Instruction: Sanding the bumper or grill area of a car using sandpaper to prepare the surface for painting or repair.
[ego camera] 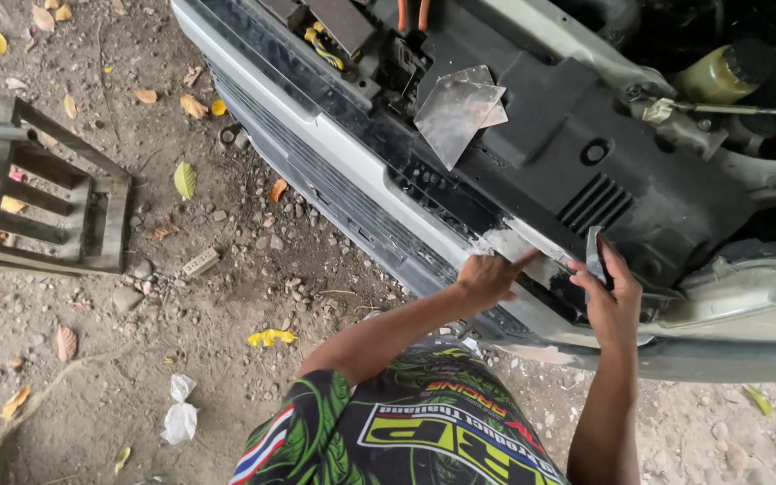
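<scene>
So we had our right hand (611, 301) wrapped around a small flat grey tool (594, 254), long axis pointing up and away over the car's black front panel (586, 135). Left hand (489, 277) was loosely curled just beside it, index finger pointing at the tool, resting on the panel's edge.

worn: green-black patterned garment | yellow lettering | striped trim | arms bare

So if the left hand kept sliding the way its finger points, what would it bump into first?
The left hand points its finger right, along the car's front edge. It would probably meet the right hand and the small dark flat piece it holds, though depth is unclear.
</scene>
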